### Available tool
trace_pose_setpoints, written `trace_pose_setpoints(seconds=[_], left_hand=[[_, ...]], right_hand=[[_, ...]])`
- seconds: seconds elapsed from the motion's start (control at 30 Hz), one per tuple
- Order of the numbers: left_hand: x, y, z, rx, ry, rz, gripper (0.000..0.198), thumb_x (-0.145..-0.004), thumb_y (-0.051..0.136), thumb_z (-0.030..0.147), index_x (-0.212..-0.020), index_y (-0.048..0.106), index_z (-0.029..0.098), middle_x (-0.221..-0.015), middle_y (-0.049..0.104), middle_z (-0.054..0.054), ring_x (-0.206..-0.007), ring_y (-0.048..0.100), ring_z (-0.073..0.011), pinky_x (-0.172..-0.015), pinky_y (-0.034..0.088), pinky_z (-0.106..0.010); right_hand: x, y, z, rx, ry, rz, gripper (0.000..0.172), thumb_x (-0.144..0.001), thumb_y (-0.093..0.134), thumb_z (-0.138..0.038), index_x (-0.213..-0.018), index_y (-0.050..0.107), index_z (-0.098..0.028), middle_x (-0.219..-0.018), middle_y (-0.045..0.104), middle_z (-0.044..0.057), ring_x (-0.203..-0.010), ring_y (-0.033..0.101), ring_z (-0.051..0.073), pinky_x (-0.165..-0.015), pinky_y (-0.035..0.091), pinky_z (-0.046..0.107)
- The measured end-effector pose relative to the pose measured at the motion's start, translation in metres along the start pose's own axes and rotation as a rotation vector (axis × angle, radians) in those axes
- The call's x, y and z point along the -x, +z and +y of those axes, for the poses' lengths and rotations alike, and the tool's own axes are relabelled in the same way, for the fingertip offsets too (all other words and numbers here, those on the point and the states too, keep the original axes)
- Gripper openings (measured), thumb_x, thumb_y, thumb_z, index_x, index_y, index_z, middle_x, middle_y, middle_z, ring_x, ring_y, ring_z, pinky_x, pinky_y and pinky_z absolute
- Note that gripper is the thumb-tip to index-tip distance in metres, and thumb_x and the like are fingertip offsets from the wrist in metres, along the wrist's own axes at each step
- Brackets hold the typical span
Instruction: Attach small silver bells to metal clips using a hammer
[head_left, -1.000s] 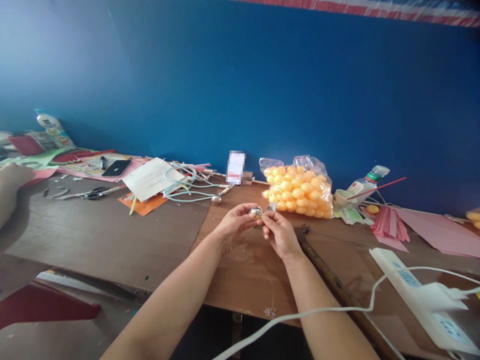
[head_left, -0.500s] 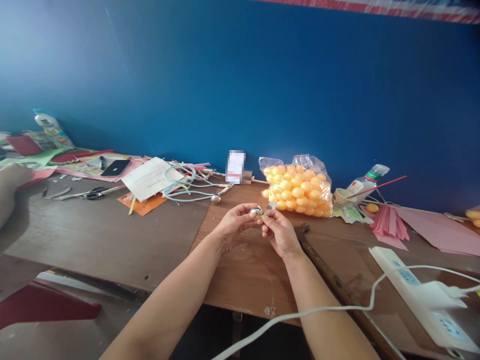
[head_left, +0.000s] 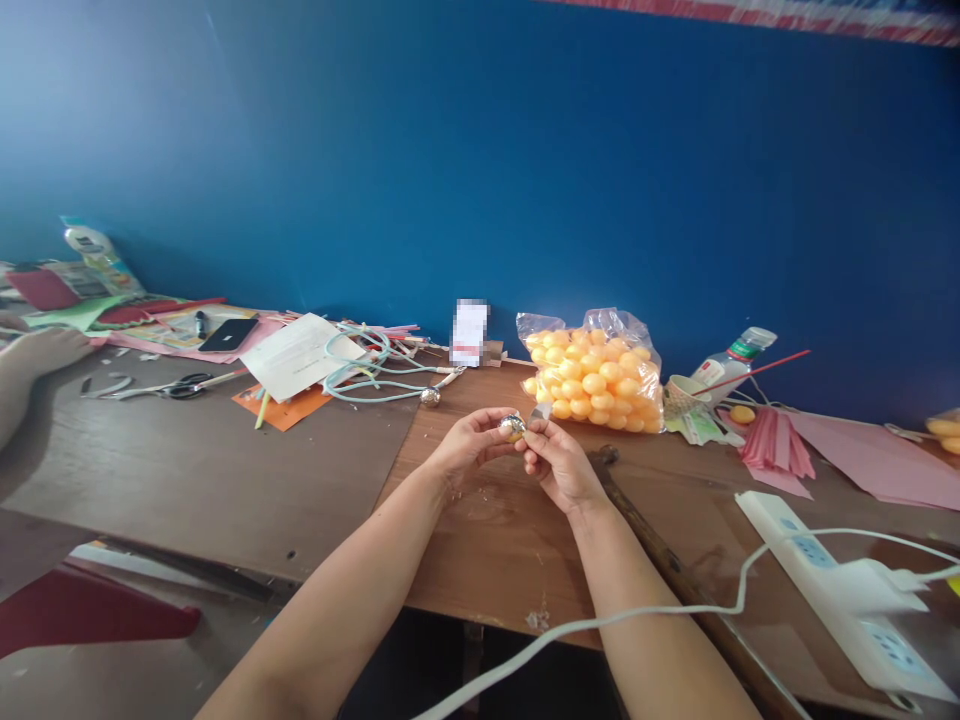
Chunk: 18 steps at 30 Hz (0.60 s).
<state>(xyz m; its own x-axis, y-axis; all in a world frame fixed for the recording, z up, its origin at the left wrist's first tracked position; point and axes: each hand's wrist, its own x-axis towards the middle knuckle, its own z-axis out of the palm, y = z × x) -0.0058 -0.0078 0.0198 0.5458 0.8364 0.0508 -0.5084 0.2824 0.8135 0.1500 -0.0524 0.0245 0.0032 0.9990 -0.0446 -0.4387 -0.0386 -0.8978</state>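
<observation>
My left hand (head_left: 474, 440) pinches a small shiny silver ball (head_left: 513, 427) between thumb and fingers, above the brown tabletop. Pressed close to the ball's right side, my right hand (head_left: 559, 462) is closed with thumb and forefinger on a small flat greyish piece (head_left: 541, 411), whose top end sticks up past the fingers. Whether that piece touches the ball is hidden by the fingertips. Just behind the hands stands a clear plastic bag of orange balls (head_left: 594, 380). Another silver ball (head_left: 430, 397) lies by the pale blue cord (head_left: 375, 388), left of my hands.
To the right are a power strip (head_left: 832, 590) with a white cable crossing my right forearm, a wooden stick (head_left: 667, 560), a paper cup (head_left: 681, 396) and a bottle (head_left: 739, 360). Scissors (head_left: 169, 387), papers and another person's hand (head_left: 56, 347) are at left.
The other person's hand at the far left has moved a little to the right over the papers. My two hands keep nearly the same hold and place.
</observation>
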Motion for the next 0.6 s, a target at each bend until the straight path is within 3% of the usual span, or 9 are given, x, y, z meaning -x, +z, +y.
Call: trace_pose_setpoints(seconds=[0.6], left_hand=[[-0.0006,0.001,-0.0003,-0.036,-0.007,0.017,0.038,-0.07,0.076,0.021,-0.105,0.066,0.012,-0.111,0.066,-0.013,-0.089,0.066,-0.0187,-0.09,0.049,-0.039]], right_hand=[[-0.0024,-0.0041,0.0062,0.099,-0.043,0.024,0.03,-0.068,0.077,-0.033,-0.084,0.055,-0.02,-0.07,0.067,0.0,-0.051,0.054,0.008,-0.046,0.045,0.019]])
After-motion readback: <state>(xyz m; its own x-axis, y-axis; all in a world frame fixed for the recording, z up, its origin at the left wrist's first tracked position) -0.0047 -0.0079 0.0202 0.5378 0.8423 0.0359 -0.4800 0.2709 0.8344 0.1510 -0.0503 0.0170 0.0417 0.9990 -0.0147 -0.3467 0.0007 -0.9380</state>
